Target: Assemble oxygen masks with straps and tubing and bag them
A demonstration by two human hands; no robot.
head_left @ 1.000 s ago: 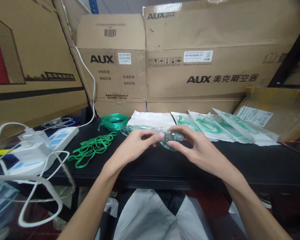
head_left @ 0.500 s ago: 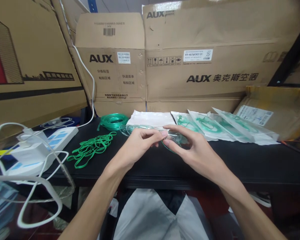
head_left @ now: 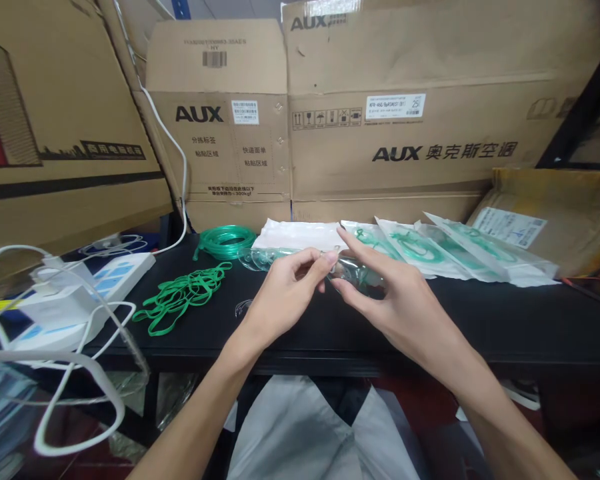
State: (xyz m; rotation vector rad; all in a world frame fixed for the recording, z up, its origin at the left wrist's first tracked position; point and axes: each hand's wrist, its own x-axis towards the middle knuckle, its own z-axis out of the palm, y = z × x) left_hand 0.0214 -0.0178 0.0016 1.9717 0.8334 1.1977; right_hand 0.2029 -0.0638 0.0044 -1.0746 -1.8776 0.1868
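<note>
A clear plastic mask (head_left: 356, 273), like an oxygen mask, is held just above the black table between my two hands. The thumb and fingertips of my left hand (head_left: 286, 290) pinch together at its near-left end; a tiny shiny piece there is too small to make out. My right hand (head_left: 403, 300) curls round the mask's right side, thumb below and index finger raised and stretched above. Behind my left hand lie more clear plastic masks (head_left: 260, 258), partly covered. White packaging (head_left: 300, 235) lies flat beyond them.
Coiled green tubing (head_left: 226, 241) and a tangled green elastic cord (head_left: 184, 299) lie on the left. A power strip (head_left: 115, 287) with white cables stands further left. Several pouches (head_left: 415, 250) with green tubing lie at the right. Cardboard boxes (head_left: 380, 167) wall off the back.
My right index finger has lifted and straightened away from my left fingertips. Both hands have shifted slightly right. Thin clear loops now show on the table beside my left wrist.
</note>
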